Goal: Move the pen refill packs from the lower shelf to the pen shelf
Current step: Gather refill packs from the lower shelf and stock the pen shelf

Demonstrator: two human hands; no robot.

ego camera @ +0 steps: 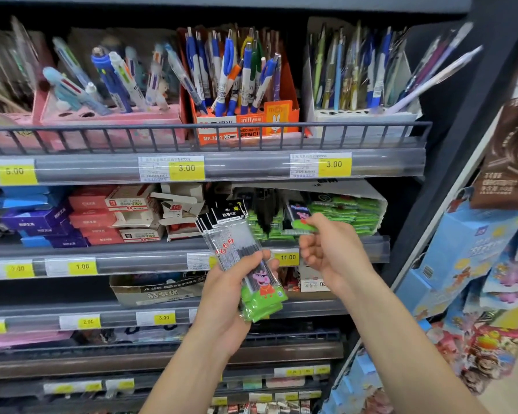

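My left hand [222, 297] grips a fanned stack of pen refill packs [240, 252], clear sleeves with black tops and green bottoms showing a pink cartoon pig. My right hand [326, 249] pinches the green end of another refill pack [301, 219] at the front of the lower shelf. More green packs lie stacked in an open box [347, 210] on that shelf. Above is the pen shelf [210, 167], with a wire rail and upright pens in pink, orange [245, 124] and white boxes.
Red, blue and purple small boxes [90, 219] fill the left of the lower shelf. Yellow price tags line each shelf edge. A dark upright post [449, 162] bounds the shelves on the right, with hanging snack and toy packs [473, 264] beyond it.
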